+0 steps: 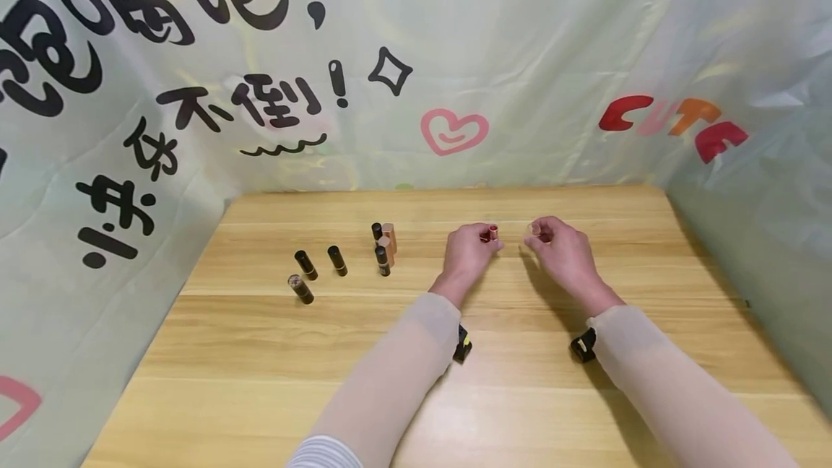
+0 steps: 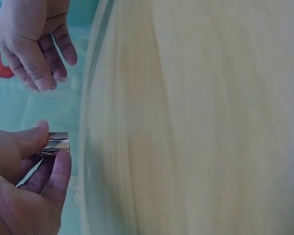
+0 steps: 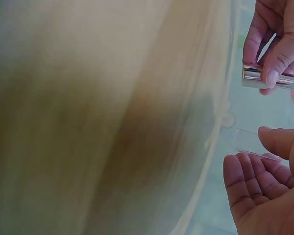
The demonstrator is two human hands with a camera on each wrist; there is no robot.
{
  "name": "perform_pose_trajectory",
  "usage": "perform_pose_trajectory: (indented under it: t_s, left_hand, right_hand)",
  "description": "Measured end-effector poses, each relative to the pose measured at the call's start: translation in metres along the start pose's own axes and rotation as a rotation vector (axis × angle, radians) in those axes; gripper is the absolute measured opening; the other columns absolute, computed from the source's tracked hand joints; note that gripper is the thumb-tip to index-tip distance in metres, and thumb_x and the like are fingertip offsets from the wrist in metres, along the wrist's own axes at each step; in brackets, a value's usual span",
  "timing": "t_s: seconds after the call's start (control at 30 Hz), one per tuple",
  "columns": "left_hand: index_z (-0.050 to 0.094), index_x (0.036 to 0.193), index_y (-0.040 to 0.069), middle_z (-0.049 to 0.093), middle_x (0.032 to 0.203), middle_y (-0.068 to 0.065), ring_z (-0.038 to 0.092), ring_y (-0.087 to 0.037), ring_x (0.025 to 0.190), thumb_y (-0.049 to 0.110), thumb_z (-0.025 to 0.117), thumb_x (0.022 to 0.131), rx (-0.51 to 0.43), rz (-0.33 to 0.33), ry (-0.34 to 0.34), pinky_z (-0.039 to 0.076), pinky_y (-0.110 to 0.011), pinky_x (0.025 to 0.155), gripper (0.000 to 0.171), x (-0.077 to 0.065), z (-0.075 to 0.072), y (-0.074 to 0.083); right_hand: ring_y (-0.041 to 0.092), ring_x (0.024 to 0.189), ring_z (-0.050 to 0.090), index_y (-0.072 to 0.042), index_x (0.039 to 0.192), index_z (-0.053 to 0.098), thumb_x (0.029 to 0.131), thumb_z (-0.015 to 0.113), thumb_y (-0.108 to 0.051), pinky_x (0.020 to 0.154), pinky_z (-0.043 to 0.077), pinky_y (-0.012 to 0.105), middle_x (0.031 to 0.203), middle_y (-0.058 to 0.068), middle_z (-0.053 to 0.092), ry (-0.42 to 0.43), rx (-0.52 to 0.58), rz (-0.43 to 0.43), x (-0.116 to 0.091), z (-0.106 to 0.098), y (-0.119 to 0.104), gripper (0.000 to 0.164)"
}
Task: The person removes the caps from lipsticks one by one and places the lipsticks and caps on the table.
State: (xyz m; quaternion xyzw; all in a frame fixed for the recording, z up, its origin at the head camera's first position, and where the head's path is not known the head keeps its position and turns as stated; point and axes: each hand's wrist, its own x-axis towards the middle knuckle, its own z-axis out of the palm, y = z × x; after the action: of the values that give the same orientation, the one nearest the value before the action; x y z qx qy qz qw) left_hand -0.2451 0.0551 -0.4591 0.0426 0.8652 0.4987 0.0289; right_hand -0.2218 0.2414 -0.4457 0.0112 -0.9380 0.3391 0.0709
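As a person's two hands faced each other above a pale wood-grain tabletop [image 1: 247, 352], the left hand [image 1: 469, 253] pinched a shiny, gold-toned metal tube with a red upper end [image 1: 494, 232] between thumb and fingers. The right hand [image 1: 567, 251], its thumb bent toward partly curled fingers, held a transparent, colourless cylindrical cap [image 3: 249, 141]. A narrow gap separated tube and cap, both nearer the table's back edge [image 1: 520, 187] than its front. Bare wood stretched from the right hand to the right-hand edge [image 1: 715, 261], where a pale printed fabric wall [image 1: 546, 42] rose. Off to the left, a strip of tabletop lay between the left hand and a close-set cluster of black and rose-coloured tubes [image 1: 388, 238]. Farther left, three spaced-out dark cylindrical tubes [image 1: 337, 261] stood in from the left edge, with broad wood surface in front of them.
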Motion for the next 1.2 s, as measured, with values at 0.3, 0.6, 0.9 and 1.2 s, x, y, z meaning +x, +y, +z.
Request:
perform_pose_trajectory:
  t_s: [0.3,0.6,0.9,1.2]
  left_hand:
    - [0.082,0.109,0.017,0.076,0.095,0.009,0.068,-0.005,0.088,0.022,0.08,0.096,0.071,-0.029,0.015,0.057,-0.025,0.082,0.014,0.008,0.01,-0.005]
    - [0.08,0.12,0.016,0.079,0.103,0.005,0.07,-0.008,0.093,0.022,0.079,0.096,0.093,-0.017,-0.003,0.058,-0.025,0.082,0.025,0.008,0.012,0.0]
    - [0.078,0.125,0.017,0.079,0.109,0.004,0.073,-0.011,0.101,0.019,0.08,0.096,0.224,0.029,-0.031,0.059,-0.024,0.088,0.03,0.013,0.014,0.005]
    - [0.08,0.116,0.017,0.078,0.102,0.004,0.07,-0.01,0.093,0.016,0.079,0.096,0.27,0.031,-0.042,0.059,-0.024,0.082,0.019,0.018,0.018,0.009]
  right_hand:
    - [0.036,0.103,0.067,-0.002,0.123,0.063,0.104,0.068,-0.023,0.09,0.054,0.052,0.119,0.02,0.072,-0.061,-0.025,0.046,0.01,0.008,0.005,0.029]
    - [0.032,0.098,0.067,-0.005,0.116,0.062,0.104,0.068,-0.023,0.086,0.053,0.049,0.113,0.016,0.073,-0.079,-0.048,0.052,0.01,0.007,0.003,0.022]
    - [0.029,0.09,0.065,-0.006,0.114,0.063,0.103,0.069,-0.023,0.079,0.051,0.041,0.105,0.013,0.072,-0.094,-0.065,0.051,0.015,0.01,0.001,0.022]
    - [0.032,0.094,0.066,-0.006,0.112,0.064,0.102,0.07,-0.022,0.083,0.052,0.046,0.107,0.013,0.072,-0.08,-0.069,0.051,0.02,0.014,0.004,0.019]
